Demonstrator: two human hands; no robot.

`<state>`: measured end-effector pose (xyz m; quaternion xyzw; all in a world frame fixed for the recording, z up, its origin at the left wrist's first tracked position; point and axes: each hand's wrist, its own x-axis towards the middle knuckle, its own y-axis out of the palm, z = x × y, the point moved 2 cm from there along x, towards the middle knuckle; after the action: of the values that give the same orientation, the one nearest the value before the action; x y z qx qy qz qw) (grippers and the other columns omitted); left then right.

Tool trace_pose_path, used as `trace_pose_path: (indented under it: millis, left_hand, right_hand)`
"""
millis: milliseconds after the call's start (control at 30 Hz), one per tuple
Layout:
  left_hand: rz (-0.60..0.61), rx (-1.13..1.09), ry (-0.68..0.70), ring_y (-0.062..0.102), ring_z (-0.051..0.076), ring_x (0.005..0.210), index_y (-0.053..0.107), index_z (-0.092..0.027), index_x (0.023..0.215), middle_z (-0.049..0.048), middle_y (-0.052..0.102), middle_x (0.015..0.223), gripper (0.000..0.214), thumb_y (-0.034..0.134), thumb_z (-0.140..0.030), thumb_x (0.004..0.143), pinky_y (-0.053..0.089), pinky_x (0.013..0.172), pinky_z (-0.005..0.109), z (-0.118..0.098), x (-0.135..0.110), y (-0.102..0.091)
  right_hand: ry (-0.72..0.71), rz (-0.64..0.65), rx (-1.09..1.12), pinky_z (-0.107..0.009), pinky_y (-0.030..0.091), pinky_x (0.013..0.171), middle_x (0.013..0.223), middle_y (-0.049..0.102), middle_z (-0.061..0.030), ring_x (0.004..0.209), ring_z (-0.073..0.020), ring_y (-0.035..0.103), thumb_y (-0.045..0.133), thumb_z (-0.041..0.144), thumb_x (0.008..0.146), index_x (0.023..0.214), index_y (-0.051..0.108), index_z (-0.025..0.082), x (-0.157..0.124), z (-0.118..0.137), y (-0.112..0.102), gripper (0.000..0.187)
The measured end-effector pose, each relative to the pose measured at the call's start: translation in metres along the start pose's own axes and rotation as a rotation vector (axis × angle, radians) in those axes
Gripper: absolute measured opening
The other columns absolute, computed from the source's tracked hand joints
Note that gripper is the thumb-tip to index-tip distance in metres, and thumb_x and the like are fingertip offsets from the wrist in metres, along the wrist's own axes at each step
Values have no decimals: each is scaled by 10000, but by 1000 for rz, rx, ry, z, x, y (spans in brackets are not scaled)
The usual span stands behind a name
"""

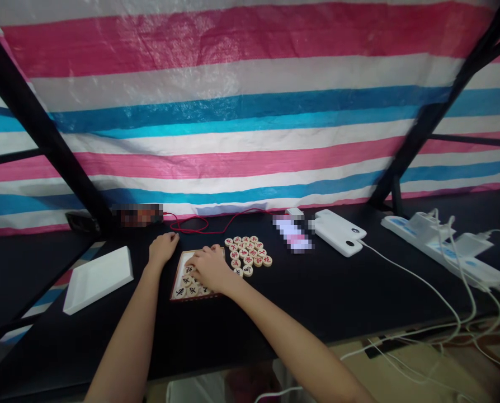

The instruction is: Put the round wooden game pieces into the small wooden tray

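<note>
My right hand [211, 267] reaches over a shallow brown-edged box [177, 274] with a white inside. Its fingers bend down among Chinese chess pieces [193, 290] with black characters, filling the near part of the box. What the fingertips hold is hidden. My left hand [163, 247] rests on the table just left of the box, fingers curled in with nothing visible in them. Right of the box lie several round pieces with red characters [249, 253], grouped close together. Two pieces with black characters, one a horse piece [248, 271], lie at the near edge of that group.
A white box lid [99, 278] lies at the left. Behind are a red cable [191, 226], a blurred-out phone [292, 232] and a white device [340, 232]. A power strip [447, 252] with plugs and white cables [432, 296] takes up the right. Black frame posts [44, 123] slant at both sides.
</note>
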<state>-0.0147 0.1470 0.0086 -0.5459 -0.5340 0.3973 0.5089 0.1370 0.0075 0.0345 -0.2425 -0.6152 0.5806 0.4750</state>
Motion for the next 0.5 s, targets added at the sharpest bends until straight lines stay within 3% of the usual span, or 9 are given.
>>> trace_pose_path:
  millis: [500]
  left_hand:
    - [3, 13, 7, 610, 287, 941, 644, -210, 1028, 124, 669, 1018, 494, 248, -454, 860, 445, 744, 341, 1, 1, 1]
  right_hand:
    - [-56, -76, -47, -386, 267, 806, 982, 641, -30, 903, -203, 485, 529, 337, 862, 1012, 593, 224, 2, 2, -3, 199]
